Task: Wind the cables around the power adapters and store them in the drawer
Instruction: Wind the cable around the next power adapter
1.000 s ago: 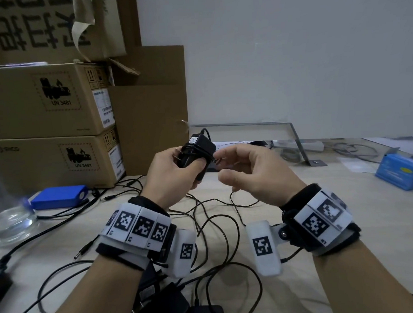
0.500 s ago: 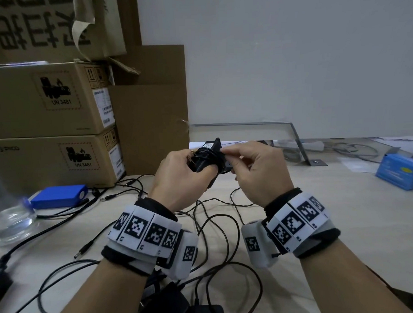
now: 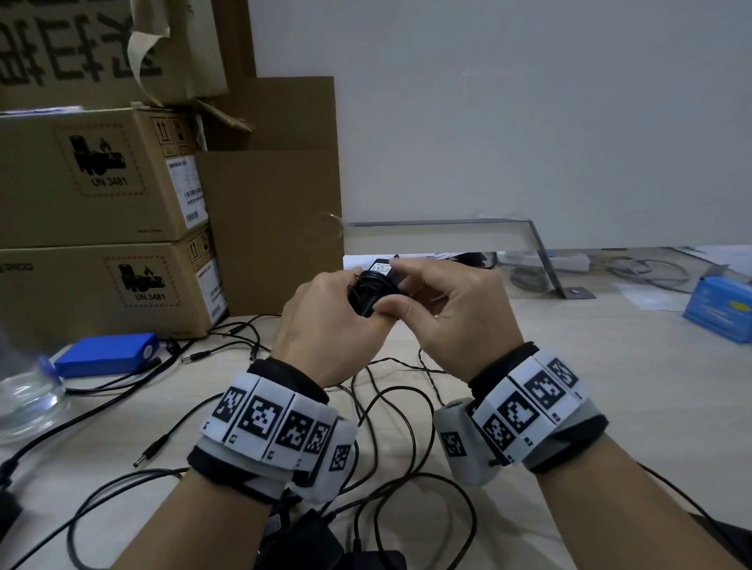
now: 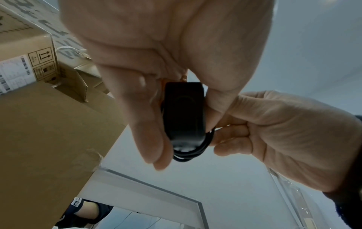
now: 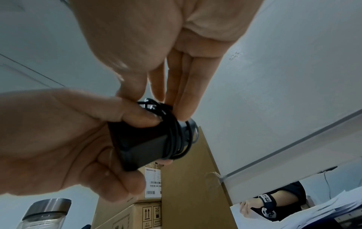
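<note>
Pale wood surface [image 3: 625, 404] carrying loose clutter.
Black cables [image 3: 387, 416] are sprawling across it; a blue pack [image 3: 106, 354] and stacked cardboard boxes [image 3: 87, 235] are sitting at left, a glass bottle [image 3: 16, 395] beside them, a blue box [image 3: 727, 313] at right.

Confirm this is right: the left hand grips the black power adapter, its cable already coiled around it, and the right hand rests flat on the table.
Not quite. The right hand is raised, its fingertips on the cable coiled around the power adapter that the left hand grips; the right wrist view shows it.
</note>
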